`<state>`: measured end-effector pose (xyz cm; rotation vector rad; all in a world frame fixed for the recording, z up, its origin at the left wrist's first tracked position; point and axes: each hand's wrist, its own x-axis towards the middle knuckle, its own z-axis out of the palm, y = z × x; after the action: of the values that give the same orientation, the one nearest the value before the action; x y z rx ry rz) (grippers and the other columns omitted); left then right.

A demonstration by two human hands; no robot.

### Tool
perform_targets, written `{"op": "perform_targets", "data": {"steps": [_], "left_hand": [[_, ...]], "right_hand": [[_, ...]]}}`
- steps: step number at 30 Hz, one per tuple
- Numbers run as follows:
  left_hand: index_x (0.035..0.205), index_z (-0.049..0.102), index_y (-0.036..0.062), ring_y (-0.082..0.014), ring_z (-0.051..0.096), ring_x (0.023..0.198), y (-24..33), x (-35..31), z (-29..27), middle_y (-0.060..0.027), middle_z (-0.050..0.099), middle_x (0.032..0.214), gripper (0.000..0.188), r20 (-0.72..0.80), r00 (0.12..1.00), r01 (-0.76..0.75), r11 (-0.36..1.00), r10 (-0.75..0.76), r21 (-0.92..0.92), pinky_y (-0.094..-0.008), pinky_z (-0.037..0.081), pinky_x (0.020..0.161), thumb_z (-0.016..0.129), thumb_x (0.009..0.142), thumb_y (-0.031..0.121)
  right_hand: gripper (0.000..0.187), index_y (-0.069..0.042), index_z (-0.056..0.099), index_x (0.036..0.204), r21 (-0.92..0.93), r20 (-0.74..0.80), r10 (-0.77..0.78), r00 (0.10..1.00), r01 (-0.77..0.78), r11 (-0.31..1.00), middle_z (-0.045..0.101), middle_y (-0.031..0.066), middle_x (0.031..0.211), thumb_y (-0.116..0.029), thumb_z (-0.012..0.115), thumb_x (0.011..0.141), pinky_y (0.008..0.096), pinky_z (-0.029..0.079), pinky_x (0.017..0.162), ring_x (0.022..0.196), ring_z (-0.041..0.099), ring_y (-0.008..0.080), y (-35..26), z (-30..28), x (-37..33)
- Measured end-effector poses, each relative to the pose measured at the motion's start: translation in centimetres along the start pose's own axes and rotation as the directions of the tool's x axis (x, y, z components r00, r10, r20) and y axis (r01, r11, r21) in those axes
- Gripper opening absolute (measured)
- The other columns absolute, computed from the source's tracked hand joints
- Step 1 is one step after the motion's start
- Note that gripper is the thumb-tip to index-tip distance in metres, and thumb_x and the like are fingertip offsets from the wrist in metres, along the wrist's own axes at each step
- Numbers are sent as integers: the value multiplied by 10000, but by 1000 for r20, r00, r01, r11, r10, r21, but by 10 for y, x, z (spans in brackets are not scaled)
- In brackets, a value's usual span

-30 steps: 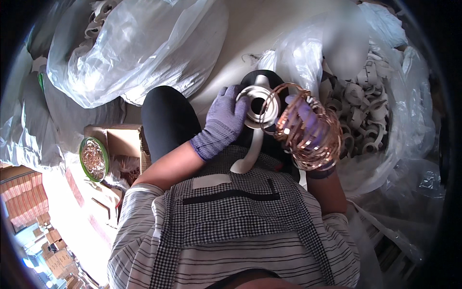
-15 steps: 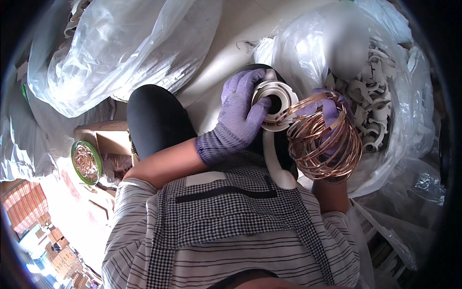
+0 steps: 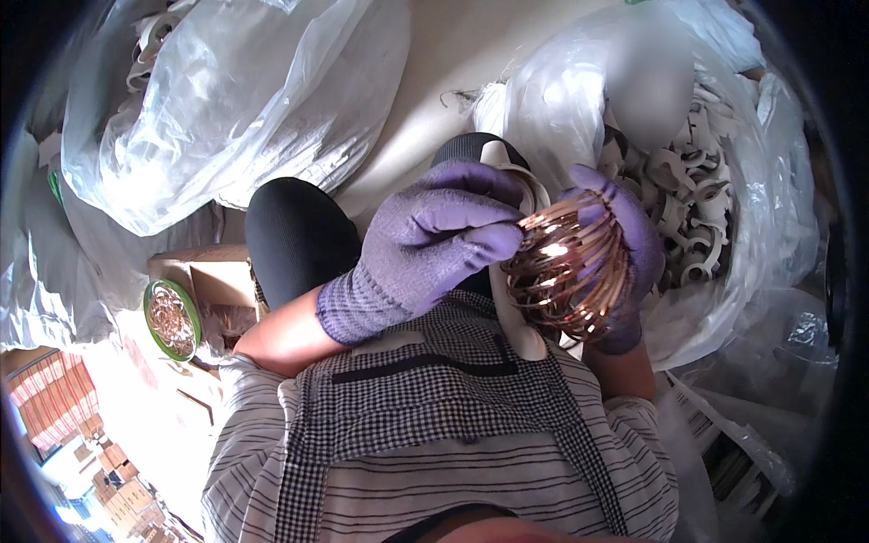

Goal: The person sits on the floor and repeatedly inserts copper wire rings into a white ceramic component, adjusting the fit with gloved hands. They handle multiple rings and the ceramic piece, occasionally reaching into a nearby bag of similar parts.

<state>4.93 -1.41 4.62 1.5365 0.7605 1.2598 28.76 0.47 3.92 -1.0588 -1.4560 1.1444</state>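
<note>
My right hand point(image 3: 631, 231), in a purple knit glove, is closed around a bundle of copper-coloured wire rings point(image 3: 566, 271) hanging over my lap. My left hand point(image 3: 434, 231), gloved the same way, pinches with thumb and forefinger at the bundle's left edge, apparently on one ring. Behind the left fingers, a white plastic part with a round collar and a long curved arm point(image 3: 520, 330) lies across my thigh. Its collar is mostly hidden by my left hand.
To the right, a clear plastic bag point(image 3: 751, 299) holds many pale curved plastic pieces point(image 3: 692, 195). Another large clear bag point(image 3: 244, 109) stands at the far left. A green-rimmed bowl of copper-coloured pieces point(image 3: 172, 319) sits beside a cardboard box point(image 3: 222, 281) on the left.
My left hand has left the white part's round collar and moved to the wire rings, closing finger and thumb there. My right hand has drawn the bundle slightly left.
</note>
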Motion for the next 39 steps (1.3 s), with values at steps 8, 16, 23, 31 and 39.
{"op": "perform_targets", "data": {"steps": [8,16,23,31,39], "left_hand": [[1146,659,-28,-140,665,738,15,-21,-2,-186,693,1140,238,-10,938,258,717,-346,-648,-251,560,637,653,1006,164],[1233,640,-18,-109,635,718,11,-26,-6,-106,696,1053,274,35,950,247,672,-312,-698,-219,508,591,566,1073,192],[1216,640,-14,-80,613,721,10,-31,-6,-58,677,987,302,21,939,265,683,-344,-681,-209,499,618,541,1091,242],[1130,627,5,-106,597,662,17,-28,2,-84,635,952,273,-27,891,317,665,-453,-676,-212,490,594,593,1056,265],[1171,624,-2,-105,597,660,15,-30,9,-69,660,966,302,-70,932,211,688,-357,-695,-227,471,577,608,1046,273]], "right_hand": [[271,61,663,1154,-211,-51,-574,818,553,806,716,157,1013,-154,626,993,352,572,877,964,711,279,8,-7,12],[127,-128,535,998,931,60,-159,986,2,365,489,46,1126,-220,471,1057,390,419,815,888,495,192,-35,-49,4],[229,-131,512,900,939,327,-262,908,-280,202,494,18,827,-180,397,1091,306,413,636,654,464,128,-18,-43,13],[297,-143,430,804,885,312,-411,857,-105,453,418,-19,787,-188,585,1054,245,442,630,700,432,96,-10,-40,10],[282,-119,537,797,863,410,-473,780,-164,478,577,97,1079,-237,592,1047,250,540,526,555,536,78,-23,-63,12]]}}
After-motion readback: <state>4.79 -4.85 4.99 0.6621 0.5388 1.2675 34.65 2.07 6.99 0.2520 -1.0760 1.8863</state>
